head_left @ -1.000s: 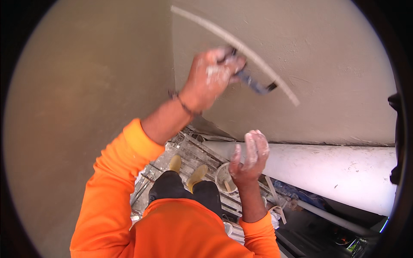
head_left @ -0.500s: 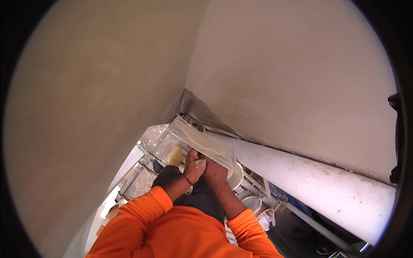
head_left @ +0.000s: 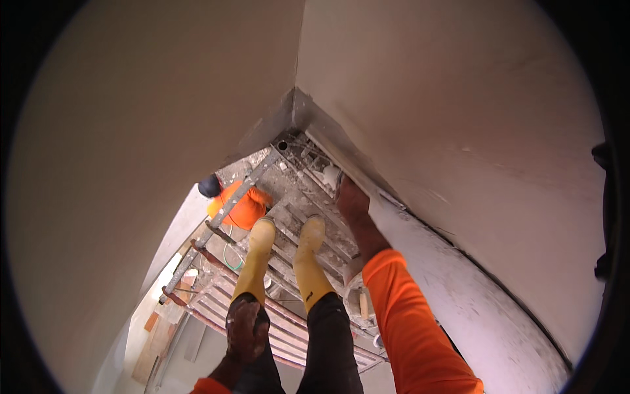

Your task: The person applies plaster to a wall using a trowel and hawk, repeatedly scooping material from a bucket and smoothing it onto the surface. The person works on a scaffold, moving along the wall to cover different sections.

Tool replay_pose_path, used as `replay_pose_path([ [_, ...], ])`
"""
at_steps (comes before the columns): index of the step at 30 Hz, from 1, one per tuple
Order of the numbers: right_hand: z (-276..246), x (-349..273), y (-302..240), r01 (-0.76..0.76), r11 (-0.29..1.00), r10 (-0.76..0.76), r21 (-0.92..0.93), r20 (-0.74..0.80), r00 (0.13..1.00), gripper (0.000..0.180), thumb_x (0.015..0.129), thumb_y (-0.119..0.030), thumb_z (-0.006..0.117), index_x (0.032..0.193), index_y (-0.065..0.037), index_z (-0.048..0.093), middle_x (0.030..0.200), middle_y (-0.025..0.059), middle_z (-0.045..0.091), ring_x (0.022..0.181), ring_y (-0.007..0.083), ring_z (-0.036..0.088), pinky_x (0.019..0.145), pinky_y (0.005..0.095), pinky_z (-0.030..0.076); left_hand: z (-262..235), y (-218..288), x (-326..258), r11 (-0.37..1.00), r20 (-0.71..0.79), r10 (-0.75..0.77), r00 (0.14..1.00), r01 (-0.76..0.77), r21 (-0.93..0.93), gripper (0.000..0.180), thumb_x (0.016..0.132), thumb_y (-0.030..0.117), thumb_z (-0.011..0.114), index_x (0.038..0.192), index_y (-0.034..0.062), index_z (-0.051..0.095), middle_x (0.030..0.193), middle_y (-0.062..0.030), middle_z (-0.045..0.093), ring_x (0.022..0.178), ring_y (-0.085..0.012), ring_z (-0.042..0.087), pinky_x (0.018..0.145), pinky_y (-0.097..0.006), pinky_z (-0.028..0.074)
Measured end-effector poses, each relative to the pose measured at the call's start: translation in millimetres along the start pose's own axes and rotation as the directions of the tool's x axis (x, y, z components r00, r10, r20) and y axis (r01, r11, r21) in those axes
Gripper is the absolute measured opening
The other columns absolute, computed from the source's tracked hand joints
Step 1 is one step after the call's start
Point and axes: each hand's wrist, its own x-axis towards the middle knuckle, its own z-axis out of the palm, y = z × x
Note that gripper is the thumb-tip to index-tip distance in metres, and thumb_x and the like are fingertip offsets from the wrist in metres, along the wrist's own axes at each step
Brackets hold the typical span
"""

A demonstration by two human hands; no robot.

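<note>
My right hand (head_left: 352,197) reaches forward to the foot of the right wall (head_left: 459,131). Its fingers are closed on a long, straight plastering blade (head_left: 392,199), seen nearly edge-on along the wall; the hand hides its middle. Below and to the left, my left hand (head_left: 247,331) hangs in front of my left knee. It has pale smears on it, looks loosely open, and nothing shows in it.
I stand in yellow boots (head_left: 308,256) on slatted scaffold planks (head_left: 282,213). A scaffold rail (head_left: 246,187) slants along the left. Lower down, another person in an orange top (head_left: 241,205) bends over. A large white pipe-like form (head_left: 459,295) runs along the right.
My hands have parted: the right has gone forward with the blade to the wall, the left has dropped back toward my knee. The view has shifted, showing both boots and the other person.
</note>
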Motion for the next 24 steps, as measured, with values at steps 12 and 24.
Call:
replay_pose_path([
  [12,157.2,103.1,62.0,-0.241,0.961,0.277,-0.139,0.419,0.865,0.031,0.1,-0.026,0.049,0.121,-0.006,0.06,0.104,0.0221,0.072,0.1,0.0388,0.07,0.091,0.0493,0.055,17.7,2.2,20.7,0.979,0.153,-0.204,0.967,0.198,0.054,0.054,0.088,0.031,0.068,0.128,-0.0033,0.055,0.124,-0.0232,0.058,0.12,-0.0499,0.053,0.102,-0.058,0.044],
  [24,-11.8,117.1,33.4,-0.126,0.992,0.124,-0.011,0.291,0.949,0.029,0.098,-0.031,0.055,0.108,-0.004,0.06,0.093,0.0211,0.071,0.089,0.0398,0.07,0.079,0.0515,0.055,6.1,0.0,-3.2,0.988,-0.011,-0.149,0.989,0.149,-0.044,0.047,0.084,0.016,0.069,0.126,-0.0018,0.058,0.12,-0.0236,0.058,0.112,-0.0448,0.056,0.097,-0.054,0.047],
])
